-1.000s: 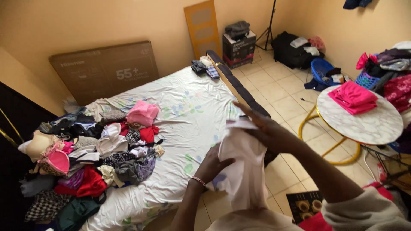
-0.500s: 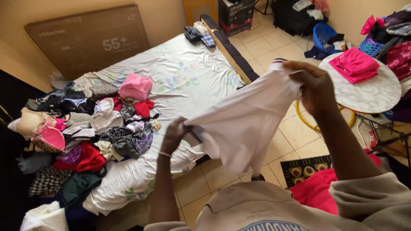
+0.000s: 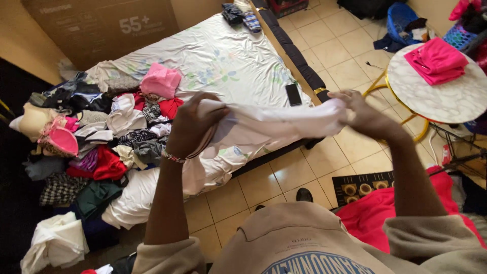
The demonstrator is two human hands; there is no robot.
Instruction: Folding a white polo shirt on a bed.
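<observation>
Tiled floor [image 3: 324, 61] runs along the low bed [image 3: 238, 56], which I take as my landmark. From my head camera, looking down, my left hand [image 3: 195, 122] and my right hand [image 3: 362, 114] are both raised over the bed's near edge, each closed tight on one end of a white garment [image 3: 276, 124]. It is stretched level between them, and a loose part hangs down below my left wrist. Half a second ago my right hand held its end high and the cloth hung slanted and wide; now both ends are level and the cloth is drawn into a narrow band, so I judge I am gathering it into a fold.

On the bed's left half lies a heap of mixed clothes [image 3: 101, 142], with a pink folded piece [image 3: 161, 80] on top. A dark phone [image 3: 293, 94] lies on the sheet near the bed's right edge. Right of the bed stands a round table [image 3: 446, 99] carrying folded pink clothes [image 3: 436, 60].
</observation>
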